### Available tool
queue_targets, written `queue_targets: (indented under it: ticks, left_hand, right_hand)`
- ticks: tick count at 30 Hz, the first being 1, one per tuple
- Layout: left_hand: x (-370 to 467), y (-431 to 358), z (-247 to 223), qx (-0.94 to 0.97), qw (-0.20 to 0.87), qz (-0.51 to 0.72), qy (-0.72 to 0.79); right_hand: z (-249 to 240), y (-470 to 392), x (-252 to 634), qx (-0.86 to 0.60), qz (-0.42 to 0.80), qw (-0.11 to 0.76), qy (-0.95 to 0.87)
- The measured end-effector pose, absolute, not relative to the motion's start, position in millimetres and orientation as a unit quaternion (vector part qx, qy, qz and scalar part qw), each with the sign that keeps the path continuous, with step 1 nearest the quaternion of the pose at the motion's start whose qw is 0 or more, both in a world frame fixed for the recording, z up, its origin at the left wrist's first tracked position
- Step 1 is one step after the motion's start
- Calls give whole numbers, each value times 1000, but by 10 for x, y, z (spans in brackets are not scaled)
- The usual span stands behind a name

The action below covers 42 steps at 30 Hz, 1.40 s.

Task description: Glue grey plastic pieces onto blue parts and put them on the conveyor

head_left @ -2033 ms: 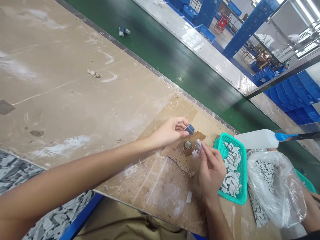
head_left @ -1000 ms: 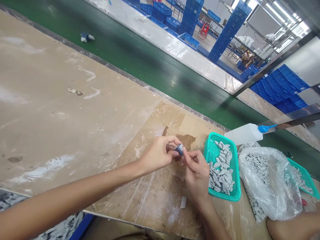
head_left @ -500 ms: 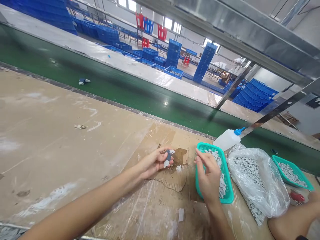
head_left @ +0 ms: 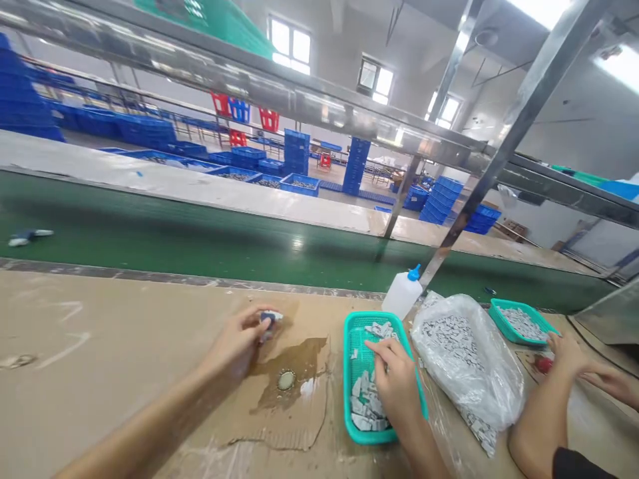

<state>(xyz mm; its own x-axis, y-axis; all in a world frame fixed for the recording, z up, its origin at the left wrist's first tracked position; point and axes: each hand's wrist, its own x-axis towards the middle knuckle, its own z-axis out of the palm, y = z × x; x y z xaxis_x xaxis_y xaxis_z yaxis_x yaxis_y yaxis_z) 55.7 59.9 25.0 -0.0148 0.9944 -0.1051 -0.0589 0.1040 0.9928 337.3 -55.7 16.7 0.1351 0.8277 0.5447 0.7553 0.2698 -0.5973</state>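
My left hand (head_left: 244, 339) holds a small dark blue and white part (head_left: 269, 320) between thumb and fingers, above the cardboard. My right hand (head_left: 397, 376) is over the green basket (head_left: 348, 399), thumb and index finger pressed together; what they hold, if anything, is too small to tell. White and grey pieces (head_left: 367, 406) lie in the basket. Between my hands, a round metal cap (head_left: 286, 380) sits on a wet patch of a torn cardboard sheet (head_left: 279, 426).
Behind the basket stands a white bottle (head_left: 401, 295) with a blue nozzle. A plastic bag of pieces (head_left: 464, 359) lies to the right. Another person's arms (head_left: 554, 386) reach near a second green basket (head_left: 519, 338). A green conveyor belt (head_left: 224, 249) runs behind, with metal posts beyond.
The view has tilted up and turned right. My left hand has moved away from the wet patch with the part still in it. My right hand is now lower, over the basket's pieces.
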Motion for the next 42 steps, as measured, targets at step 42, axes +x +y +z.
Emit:
queue_targets:
  ticks: [42]
  left_hand:
    - [2896, 1016, 791, 675, 302, 544, 397]
  right_hand:
    - [273, -595, 3671, -617, -199, 564, -512]
